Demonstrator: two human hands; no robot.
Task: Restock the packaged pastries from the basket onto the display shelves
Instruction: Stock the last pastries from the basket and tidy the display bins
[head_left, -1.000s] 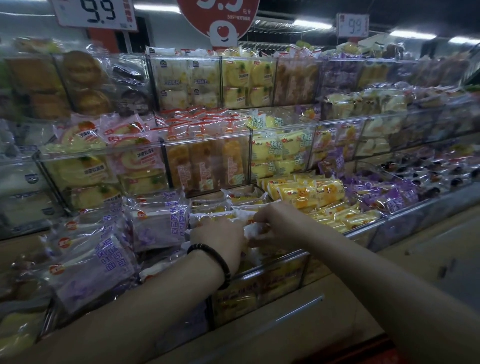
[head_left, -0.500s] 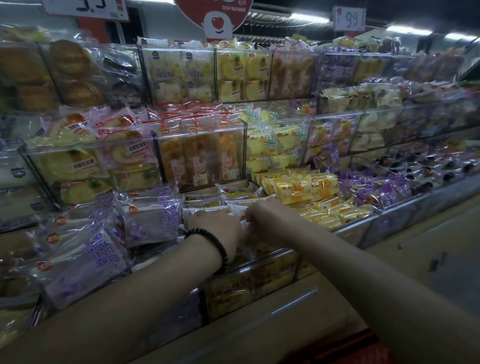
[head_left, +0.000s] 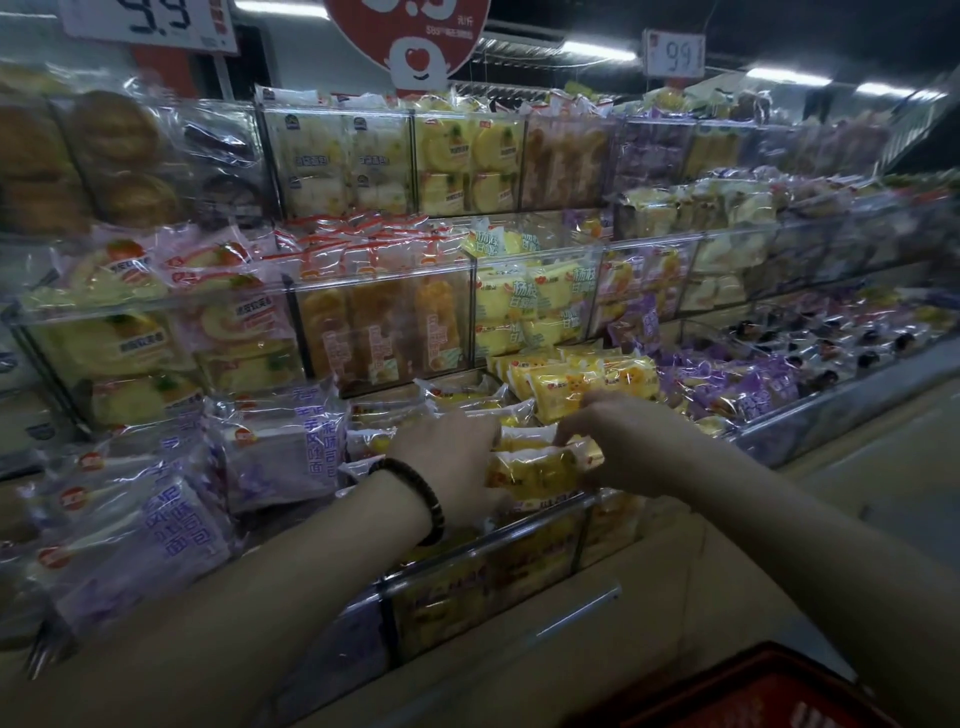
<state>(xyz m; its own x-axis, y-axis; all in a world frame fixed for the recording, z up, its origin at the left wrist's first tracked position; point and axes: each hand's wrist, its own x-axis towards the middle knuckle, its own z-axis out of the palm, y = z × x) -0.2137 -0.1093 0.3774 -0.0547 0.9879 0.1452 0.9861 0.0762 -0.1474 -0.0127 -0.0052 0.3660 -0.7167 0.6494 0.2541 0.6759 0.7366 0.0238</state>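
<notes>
We face tiered shelves (head_left: 519, 260) of clear plastic bins crammed with glossy, crinkled packets. A red basket (head_left: 769, 691) now shows at the lower right corner, which it did not a second ago. In the front bin, our left hand (head_left: 452, 462) and right hand (head_left: 618, 441) close on opposite ends of one soft, yellow, pillow-shaped pastry pack (head_left: 535, 467), lying between them. A dark beaded bracelet (head_left: 421, 493) circles the left wrist.

Your left hand (head_left: 457, 457) and right hand (head_left: 623, 441) meet over a pastry pack (head_left: 535, 470) in the front bin (head_left: 488, 545). The basket (head_left: 769, 691) sits below, right of your arms.
</notes>
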